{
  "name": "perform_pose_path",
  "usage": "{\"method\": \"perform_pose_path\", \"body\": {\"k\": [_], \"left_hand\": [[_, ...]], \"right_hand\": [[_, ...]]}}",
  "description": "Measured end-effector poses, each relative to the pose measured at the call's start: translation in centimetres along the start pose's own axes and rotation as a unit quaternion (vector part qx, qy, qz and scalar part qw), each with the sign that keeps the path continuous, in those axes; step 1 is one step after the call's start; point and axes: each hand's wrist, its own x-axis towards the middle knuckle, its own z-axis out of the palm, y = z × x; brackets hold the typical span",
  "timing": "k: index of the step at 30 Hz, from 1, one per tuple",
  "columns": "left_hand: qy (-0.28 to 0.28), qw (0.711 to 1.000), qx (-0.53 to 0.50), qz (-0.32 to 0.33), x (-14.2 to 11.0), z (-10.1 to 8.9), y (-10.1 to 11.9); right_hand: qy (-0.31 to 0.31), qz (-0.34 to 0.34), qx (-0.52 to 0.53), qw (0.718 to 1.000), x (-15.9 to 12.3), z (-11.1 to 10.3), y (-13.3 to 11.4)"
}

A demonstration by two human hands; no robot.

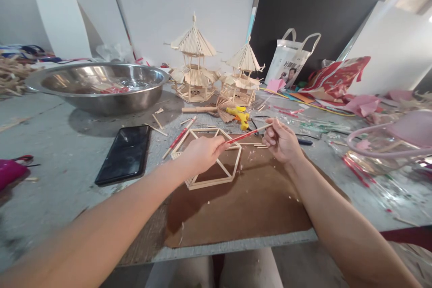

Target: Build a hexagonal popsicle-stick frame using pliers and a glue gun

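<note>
Stick (pixel 243 136), thin, pale and partly red, slants in mid-air above the two o'clock side of a hexagonal pale-wood frame (pixel 212 184). Left hand (pixel 204 150) closes thumb and fingers on its red end (the fingertips are partly hidden); right hand (pixel 278 138) pinches the pale end between thumb and forefinger, other fingers curled—a two-ended hold that probably steadies it. The frame lies flat, partly on a brown rectangular mat (pixel 243 211), likely to shield the tabletop (pixel 77 153).

Left forearm reaches in from seven o'clock, hand palm-down over the frame; right forearm rises from five o'clock, palm turned inward.

Around the frame, a black phone (pixel 124 155) sits at nine o'clock, a wide steel basin (pixel 114 103) at ten, and a yellow glue gun (pixel 242 118) at one—seemingly within easy reach. Two pale stick-built pagodas (pixel 194 45) stand beyond, towards twelve and one.
</note>
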Motion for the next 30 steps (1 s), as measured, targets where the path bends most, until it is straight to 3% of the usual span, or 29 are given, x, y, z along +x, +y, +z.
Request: {"method": "perform_pose_path", "body": {"k": [7,13,18,22,26,30], "left_hand": [[0.027,0.996,-0.083,0.008,-0.2,0.8,0.6],[0.028,0.994,-0.107,0.003,-0.4,1.5,0.7],[0.023,0.993,-0.117,0.002,0.0,1.4,0.3],[0.018,0.994,-0.106,0.001,0.2,1.0,-0.1],[-0.012,0.997,-0.081,0.004,0.3,1.0,-0.7],[-0.009,1.0,-0.003,-0.021,0.5,0.5,-1.8]], "right_hand": [[0.005,-0.005,0.032,0.999,-0.7,1.4,0.7],[-0.058,0.053,0.01,0.997,-2.2,3.7,2.7],[-0.084,0.07,0.01,0.994,-2.0,3.4,2.2],[0.007,-0.009,0.013,1.0,-1.0,1.8,0.8],[0.092,-0.036,0.026,0.995,0.7,-0.5,0.2],[0.245,-0.067,0.103,0.962,2.1,-3.4,-0.5]]}}
